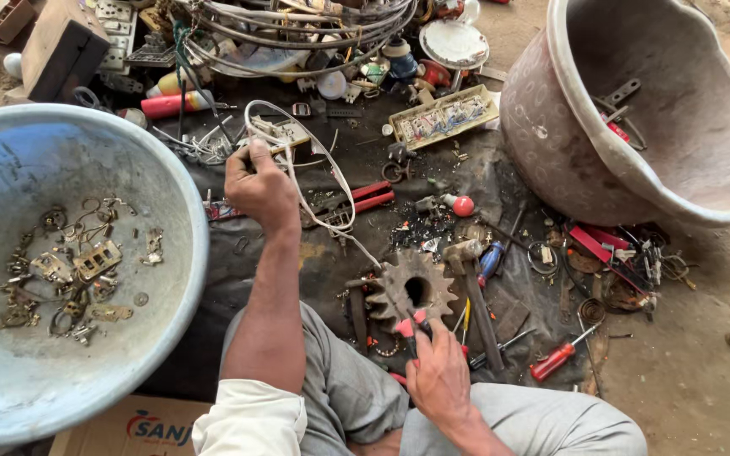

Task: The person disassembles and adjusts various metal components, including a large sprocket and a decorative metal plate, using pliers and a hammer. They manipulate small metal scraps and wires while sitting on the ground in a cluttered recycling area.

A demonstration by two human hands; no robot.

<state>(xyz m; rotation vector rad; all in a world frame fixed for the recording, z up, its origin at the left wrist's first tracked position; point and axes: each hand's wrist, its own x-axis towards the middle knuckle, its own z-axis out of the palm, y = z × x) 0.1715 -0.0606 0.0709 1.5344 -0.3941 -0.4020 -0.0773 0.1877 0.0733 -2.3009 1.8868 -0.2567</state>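
My left hand (257, 184) is stretched forward and closed on a small beige electrical part (285, 135) with a white wire (318, 190) trailing from it in a loop. Low in the view, my right hand (438, 371) grips red-handled pliers (411, 325) near my knee. Just ahead of the pliers lies a rusty toothed gear (411, 285) on the dark cloth (314, 262). A hammer (473, 291) rests to the right of the gear.
A big blue-grey basin (183, 253) at left holds several brass scraps. A large pinkish tub (551, 143) stands tilted at upper right. Wire coils (297, 34), a switchboard (443, 116), a red screwdriver (559, 356) and scrap litter the cloth.
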